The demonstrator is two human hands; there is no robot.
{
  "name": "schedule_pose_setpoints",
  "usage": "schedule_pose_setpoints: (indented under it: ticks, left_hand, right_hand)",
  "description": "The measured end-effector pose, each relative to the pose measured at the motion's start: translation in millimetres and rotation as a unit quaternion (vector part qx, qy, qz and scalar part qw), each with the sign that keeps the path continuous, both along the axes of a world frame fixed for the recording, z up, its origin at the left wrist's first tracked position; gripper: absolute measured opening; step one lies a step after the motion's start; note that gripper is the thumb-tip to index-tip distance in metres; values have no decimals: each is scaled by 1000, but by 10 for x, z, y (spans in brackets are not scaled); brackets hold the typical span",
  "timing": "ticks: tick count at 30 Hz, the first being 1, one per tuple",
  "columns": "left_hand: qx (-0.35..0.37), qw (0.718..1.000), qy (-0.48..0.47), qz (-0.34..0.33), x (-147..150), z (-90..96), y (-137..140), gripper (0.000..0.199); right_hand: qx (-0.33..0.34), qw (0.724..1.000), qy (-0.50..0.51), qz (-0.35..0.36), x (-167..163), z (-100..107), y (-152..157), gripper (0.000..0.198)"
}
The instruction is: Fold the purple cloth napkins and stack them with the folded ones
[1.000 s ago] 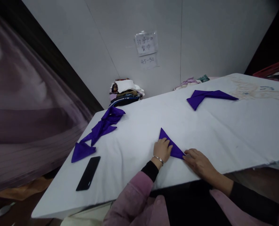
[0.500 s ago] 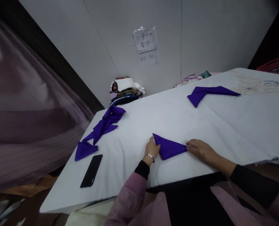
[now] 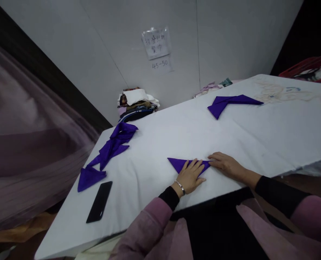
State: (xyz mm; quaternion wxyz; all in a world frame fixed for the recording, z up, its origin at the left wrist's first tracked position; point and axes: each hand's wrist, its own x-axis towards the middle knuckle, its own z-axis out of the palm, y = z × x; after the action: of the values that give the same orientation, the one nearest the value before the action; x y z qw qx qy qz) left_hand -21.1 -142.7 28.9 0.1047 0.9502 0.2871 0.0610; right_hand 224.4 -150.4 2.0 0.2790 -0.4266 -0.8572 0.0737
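Note:
In front of me a purple cloth napkin (image 3: 176, 164), folded to a triangle, lies on the white-covered table (image 3: 166, 133). My left hand (image 3: 191, 177) rests flat over its middle with the fingers spread, hiding part of the lower half. At the napkin's right corner is my right hand (image 3: 227, 166), its fingers stretched out and touching the tip; whether the thumb pinches the cloth underneath is hidden. Further back on the right lies another folded purple napkin (image 3: 225, 103), bent at an angle. Several crumpled purple cloths (image 3: 106, 155) lie in a row along the left edge.
A black phone (image 3: 99, 202) lies near the left front corner. Behind the table are a stack of folded cloths (image 3: 137, 104) and a lower cloth pile (image 3: 210, 87). A handwritten sign (image 3: 156, 43) hangs on the wall. A red basket (image 3: 309, 70) stands at far right.
My left hand has gone from gripping the napkin's left corner to lying flat on its middle. My right hand stays at the right corner. The view has shifted slightly.

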Motion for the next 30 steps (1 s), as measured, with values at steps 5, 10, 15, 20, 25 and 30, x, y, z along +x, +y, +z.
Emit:
schedule_pose_setpoints:
  ticks: [5,10,15,20,25,30]
  left_hand:
    - [-2,1000,9,22,-28,-118,-25,47]
    - [-6,1000,9,26,-28,-82,-40,46]
    - [3,1000,11,28,-9,-48,-54,46]
    - [9,1000,10,28,-11,-52,-60,46]
    - [3,1000,6,26,-15,-59,-50,47]
    - [-2,1000,10,26,-13,-59,-46,47]
  right_hand:
    - [-81,976,143,-140,82,-26,-72,30]
    - [-240,926,246,-156,-6,30,-115,32]
    - [-315,910,211,-169,-144,132,-50,32]
    - [-256,943,115,-180,-118,158,5,26]
    - [-131,980,68,-130,-33,69,-43,33]
    - [-144,984,39,-102,-76,69,-12,24]
